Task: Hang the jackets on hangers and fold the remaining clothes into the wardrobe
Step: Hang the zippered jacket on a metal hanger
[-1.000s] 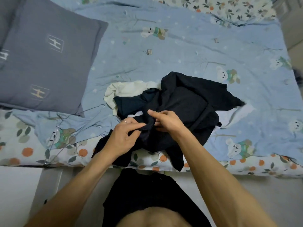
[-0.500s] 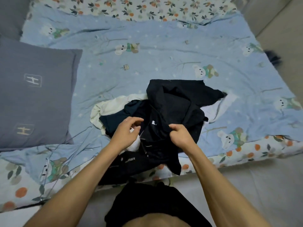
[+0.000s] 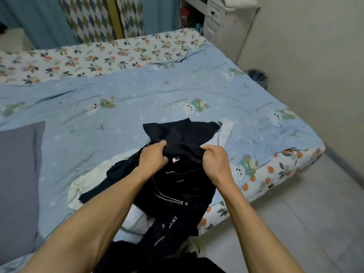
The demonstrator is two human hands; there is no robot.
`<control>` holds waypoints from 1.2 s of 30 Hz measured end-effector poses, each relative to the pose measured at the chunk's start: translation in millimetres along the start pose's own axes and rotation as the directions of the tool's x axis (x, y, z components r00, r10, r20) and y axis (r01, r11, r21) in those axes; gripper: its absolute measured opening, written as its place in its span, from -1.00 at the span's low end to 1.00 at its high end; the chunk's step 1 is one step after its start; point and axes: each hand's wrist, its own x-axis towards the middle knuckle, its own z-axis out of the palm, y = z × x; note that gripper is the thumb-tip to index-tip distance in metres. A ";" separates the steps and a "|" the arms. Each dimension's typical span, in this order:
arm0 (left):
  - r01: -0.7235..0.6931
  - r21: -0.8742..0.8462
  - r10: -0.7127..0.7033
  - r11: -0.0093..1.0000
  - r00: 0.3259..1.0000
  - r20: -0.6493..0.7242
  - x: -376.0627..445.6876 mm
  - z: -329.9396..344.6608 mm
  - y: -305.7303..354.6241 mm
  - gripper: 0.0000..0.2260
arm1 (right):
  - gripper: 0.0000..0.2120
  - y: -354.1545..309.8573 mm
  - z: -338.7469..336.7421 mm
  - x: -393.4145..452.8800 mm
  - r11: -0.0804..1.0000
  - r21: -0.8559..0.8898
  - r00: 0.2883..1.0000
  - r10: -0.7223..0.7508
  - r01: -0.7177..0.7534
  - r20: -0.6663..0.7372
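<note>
Gripping the black jacket [image 3: 177, 186] by its collar, both hands are curled tight on the cloth: the left hand [image 3: 152, 158] at the collar's nine o'clock end, the right hand [image 3: 214, 160] at its three o'clock end, a small white label between them. The jacket hangs from the collar over the near edge of the bed [image 3: 285, 134], zip showing. This looks like the step of readying a jacket for a hanger; the next move calls for a hanger, and none is in view. At eight o'clock of the jacket lies a grey pillow [image 3: 19, 184]; under the jacket sit white clothes [image 3: 86, 186] and another dark garment [image 3: 118, 170], waiting to be folded. A white cabinet [image 3: 222, 22] stands at one o'clock.
</note>
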 end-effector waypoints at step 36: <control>-0.044 -0.872 -0.295 0.488 0.931 -0.213 48.8 -419.7 146.3 -0.79 | -0.90 -334.8 -94.5 107.3 0.833 0.172 0.828 -0.456 0.527 -0.326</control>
